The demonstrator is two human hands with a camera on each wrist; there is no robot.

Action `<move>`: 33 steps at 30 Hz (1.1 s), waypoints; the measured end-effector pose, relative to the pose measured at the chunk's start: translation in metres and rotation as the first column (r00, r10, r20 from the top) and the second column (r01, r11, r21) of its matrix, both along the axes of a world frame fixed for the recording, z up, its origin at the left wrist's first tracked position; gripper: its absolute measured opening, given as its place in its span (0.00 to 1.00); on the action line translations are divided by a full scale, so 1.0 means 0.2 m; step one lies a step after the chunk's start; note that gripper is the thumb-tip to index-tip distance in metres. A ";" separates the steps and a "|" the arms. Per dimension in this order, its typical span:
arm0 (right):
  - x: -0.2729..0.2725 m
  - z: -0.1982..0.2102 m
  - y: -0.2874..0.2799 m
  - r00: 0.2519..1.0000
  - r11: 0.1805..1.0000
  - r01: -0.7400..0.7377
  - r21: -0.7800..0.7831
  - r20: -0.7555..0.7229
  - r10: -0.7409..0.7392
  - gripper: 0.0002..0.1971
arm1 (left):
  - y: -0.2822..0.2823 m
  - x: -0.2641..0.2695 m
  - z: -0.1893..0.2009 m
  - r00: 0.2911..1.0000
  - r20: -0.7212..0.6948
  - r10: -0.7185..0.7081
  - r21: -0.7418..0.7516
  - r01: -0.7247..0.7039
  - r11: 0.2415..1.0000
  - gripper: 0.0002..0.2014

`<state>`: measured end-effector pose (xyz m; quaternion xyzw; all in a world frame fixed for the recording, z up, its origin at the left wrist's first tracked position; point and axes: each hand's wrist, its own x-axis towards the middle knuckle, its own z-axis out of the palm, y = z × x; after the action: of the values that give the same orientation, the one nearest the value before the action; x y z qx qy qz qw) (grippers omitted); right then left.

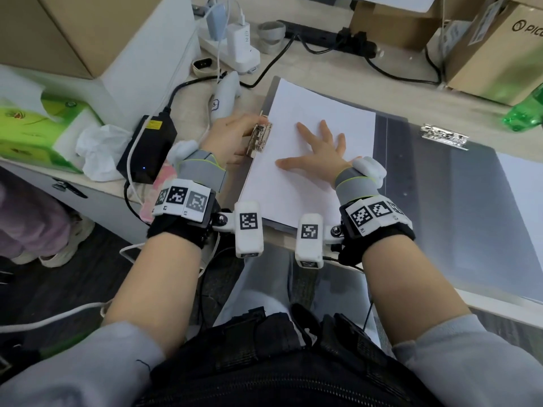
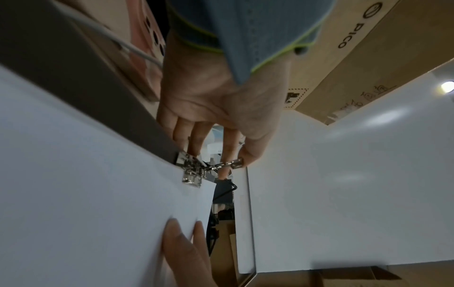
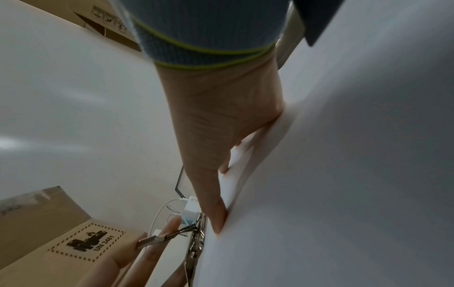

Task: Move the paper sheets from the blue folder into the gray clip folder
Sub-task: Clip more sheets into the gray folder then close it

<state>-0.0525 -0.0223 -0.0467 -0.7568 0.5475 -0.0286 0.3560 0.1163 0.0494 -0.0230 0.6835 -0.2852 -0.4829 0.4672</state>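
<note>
Left hand (image 1: 232,136) pinching clip (image 1: 260,139) lever, holding it raised. Right hand (image 1: 317,151) flat, fingers spread, pressing sheets (image 1: 308,183) on gray folder (image 1: 271,95), edge against clip. Other folder (image 1: 458,207) lying open alongside, right.

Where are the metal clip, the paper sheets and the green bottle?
metal clip (image 1: 259,139), head view, its raised lever.
paper sheets (image 1: 308,189), head view, bare top sheet.
green bottle (image 1: 526,111), head view, its body.
</note>
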 end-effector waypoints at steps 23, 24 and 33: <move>0.00 -0.07 -0.02 0.999 0.998 0.029 -0.049 0.030 -0.028 0.49 | 0.02 0.01 -0.17 0.983 0.143 -0.115 0.251 0.076 0.965 0.14; 0.00 -0.07 -0.02 0.999 0.998 0.030 -0.052 0.034 -0.028 0.49 | 0.01 0.02 -0.17 0.986 0.140 -0.091 0.246 0.054 0.968 0.15; -0.07 0.01 0.04 0.983 0.998 0.039 -0.038 0.181 -0.032 0.40 | 0.00 -0.04 -0.08 0.898 0.439 0.039 0.003 -0.045 0.999 0.11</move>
<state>-0.0667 -0.0151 -0.0439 -0.7484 0.5257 -0.1148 0.3878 0.1078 0.0489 -0.0398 0.7838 -0.3650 -0.3082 0.3969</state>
